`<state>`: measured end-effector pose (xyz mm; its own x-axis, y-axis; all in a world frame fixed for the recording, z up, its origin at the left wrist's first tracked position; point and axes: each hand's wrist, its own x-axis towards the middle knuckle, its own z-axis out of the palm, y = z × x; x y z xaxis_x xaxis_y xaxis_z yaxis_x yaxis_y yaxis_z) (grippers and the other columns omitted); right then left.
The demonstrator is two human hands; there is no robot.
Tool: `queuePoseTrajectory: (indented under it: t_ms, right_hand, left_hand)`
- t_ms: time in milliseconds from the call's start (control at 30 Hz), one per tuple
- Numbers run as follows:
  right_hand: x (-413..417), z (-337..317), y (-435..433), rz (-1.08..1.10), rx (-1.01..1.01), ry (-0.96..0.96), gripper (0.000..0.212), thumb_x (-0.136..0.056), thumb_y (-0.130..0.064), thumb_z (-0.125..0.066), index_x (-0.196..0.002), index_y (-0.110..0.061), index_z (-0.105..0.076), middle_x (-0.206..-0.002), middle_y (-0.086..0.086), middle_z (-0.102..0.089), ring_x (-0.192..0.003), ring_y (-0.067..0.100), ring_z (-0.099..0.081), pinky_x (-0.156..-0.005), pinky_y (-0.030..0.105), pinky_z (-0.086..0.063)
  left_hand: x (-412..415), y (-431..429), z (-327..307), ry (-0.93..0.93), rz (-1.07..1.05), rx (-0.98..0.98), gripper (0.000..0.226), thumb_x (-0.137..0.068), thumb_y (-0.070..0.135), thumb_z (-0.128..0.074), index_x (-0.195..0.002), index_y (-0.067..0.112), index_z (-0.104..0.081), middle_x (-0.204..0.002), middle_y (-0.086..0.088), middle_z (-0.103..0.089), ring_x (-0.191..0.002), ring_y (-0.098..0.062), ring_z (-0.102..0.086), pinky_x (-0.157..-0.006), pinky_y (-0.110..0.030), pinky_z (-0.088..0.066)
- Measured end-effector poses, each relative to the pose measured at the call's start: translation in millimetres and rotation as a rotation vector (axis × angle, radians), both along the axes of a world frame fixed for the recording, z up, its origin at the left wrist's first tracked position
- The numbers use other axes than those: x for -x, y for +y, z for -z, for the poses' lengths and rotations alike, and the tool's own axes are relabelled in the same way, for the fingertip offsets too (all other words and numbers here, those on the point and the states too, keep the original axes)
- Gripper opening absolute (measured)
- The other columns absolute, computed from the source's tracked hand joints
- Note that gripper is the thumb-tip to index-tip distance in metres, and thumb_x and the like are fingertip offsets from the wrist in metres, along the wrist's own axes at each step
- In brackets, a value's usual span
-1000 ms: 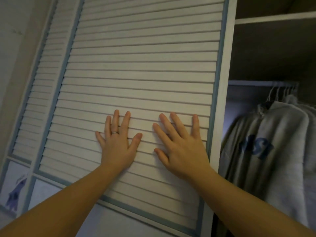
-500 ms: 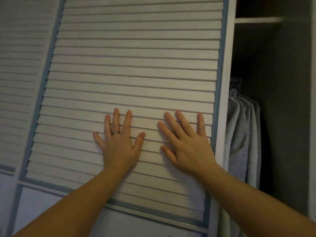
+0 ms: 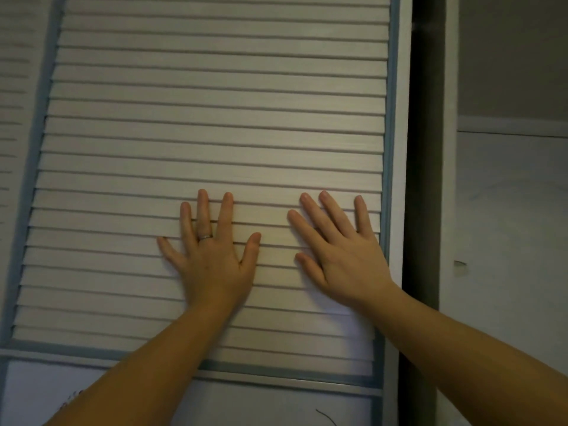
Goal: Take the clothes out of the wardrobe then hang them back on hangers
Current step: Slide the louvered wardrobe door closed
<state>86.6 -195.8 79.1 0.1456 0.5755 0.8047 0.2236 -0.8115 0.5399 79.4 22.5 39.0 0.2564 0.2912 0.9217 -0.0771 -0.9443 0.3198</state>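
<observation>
My left hand [image 3: 212, 259] and right hand [image 3: 344, 256] lay flat on the slats of the wardrobe's louvred door [image 3: 215, 118]. The fingers [image 3: 203, 210] were straight and spread, grasping nothing. Both hands rested on the door's lower half. The right was just beside the door's blue-trimmed right edge [image 3: 388, 149]. The left was nearer the door's middle, with a ring [image 3: 205, 237] on one finger. Right of the door ran a narrow dark gap [image 3: 422, 179], then a pale wall [image 3: 507, 210]. Left of the door stood another slatted panel [image 3: 15, 87]. The clothes were out of my sight.

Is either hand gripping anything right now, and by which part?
Nothing is held. The left hand and right hand press flat, fingers straight, on the slatted wardrobe door.
</observation>
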Motion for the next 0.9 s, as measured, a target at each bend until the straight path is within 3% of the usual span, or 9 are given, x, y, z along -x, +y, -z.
queuePoseTrajectory:
  t_ms: [233,667,900]
  right_hand:
    - [-4,4,-28,-0.025,-0.025,-0.015,0.062,-0.100,-0.050,-0.035,-0.155,-0.023,-0.024,-0.163,0.004,-0.015,-0.151,0.027,-0.010,-0.115,0.062,-0.013]
    - [-7,5,-44,0.008,-0.034,0.072,0.064,-0.101,-0.053,-0.026,-0.157,-0.025,-0.012,-0.164,0.001,-0.002,-0.151,0.023,0.001,-0.118,0.058,-0.005]
    - [10,7,-37,0.104,-0.069,0.249,0.068,-0.100,-0.058,-0.018,-0.157,-0.026,0.001,-0.164,0.001,0.011,-0.150,0.024,0.014,-0.118,0.058,0.000]
  left_hand:
    - [-2,-29,1,-0.010,0.010,0.008,0.072,-0.093,0.068,-0.019,-0.156,0.040,0.000,-0.166,0.006,0.011,-0.152,-0.024,0.008,-0.113,-0.070,-0.001]
    - [0,-47,-1,-0.009,0.030,0.024,0.070,-0.095,0.065,-0.028,-0.156,0.042,-0.003,-0.166,0.008,0.011,-0.152,-0.022,0.009,-0.114,-0.068,0.002]
    - [30,-33,-11,0.229,0.125,-0.036,0.081,-0.087,0.077,-0.030,-0.153,0.048,0.006,-0.163,0.012,0.021,-0.151,-0.019,0.016,-0.115,-0.067,-0.002]
